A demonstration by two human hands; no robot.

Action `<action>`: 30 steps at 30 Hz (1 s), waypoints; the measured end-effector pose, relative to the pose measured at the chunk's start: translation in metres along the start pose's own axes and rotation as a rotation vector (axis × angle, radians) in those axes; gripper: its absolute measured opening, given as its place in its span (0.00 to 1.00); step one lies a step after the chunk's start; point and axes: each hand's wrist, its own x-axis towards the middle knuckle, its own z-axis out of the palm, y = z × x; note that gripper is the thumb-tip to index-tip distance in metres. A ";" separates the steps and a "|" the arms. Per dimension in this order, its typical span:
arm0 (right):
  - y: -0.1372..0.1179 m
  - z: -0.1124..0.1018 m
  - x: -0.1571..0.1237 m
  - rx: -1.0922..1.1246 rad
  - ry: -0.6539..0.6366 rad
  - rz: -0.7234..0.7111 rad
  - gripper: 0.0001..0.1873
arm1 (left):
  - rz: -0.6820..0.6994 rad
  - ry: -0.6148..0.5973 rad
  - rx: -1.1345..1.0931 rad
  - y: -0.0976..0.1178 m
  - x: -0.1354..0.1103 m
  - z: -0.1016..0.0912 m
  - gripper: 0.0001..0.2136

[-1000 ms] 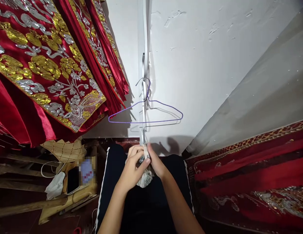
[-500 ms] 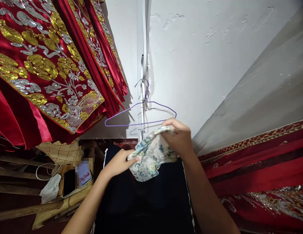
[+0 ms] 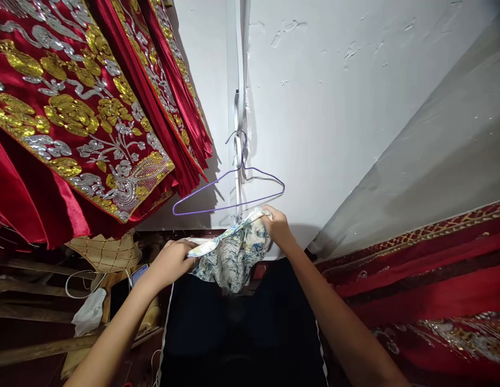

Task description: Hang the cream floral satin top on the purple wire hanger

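A floral cloth (image 3: 229,258) is held just below a purple wire hanger (image 3: 229,191), its top edge pinched by the left hand (image 3: 173,259) and right hand (image 3: 277,223); it is judged light, limp and best gripped by that hem.

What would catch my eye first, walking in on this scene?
The red cloth sewn with gold and silver flowers, hanging at upper left, stands out most. In the middle, the left hand and right hand stretch a floral cloth between them, just below a purple wire hanger on the white wall.
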 end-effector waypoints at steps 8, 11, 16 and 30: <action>-0.018 0.006 0.016 0.004 -0.208 0.004 0.12 | -0.015 0.025 0.219 0.001 0.004 0.003 0.20; -0.011 0.008 0.008 -0.038 -0.162 -0.023 0.09 | -0.171 -0.039 0.318 -0.005 0.001 0.005 0.19; -0.014 -0.015 -0.021 -0.077 -0.049 -0.027 0.13 | -0.323 0.039 0.406 -0.001 0.001 -0.016 0.21; -0.030 -0.027 -0.040 -0.104 0.095 -0.062 0.19 | -0.278 0.238 0.067 -0.006 0.044 -0.047 0.17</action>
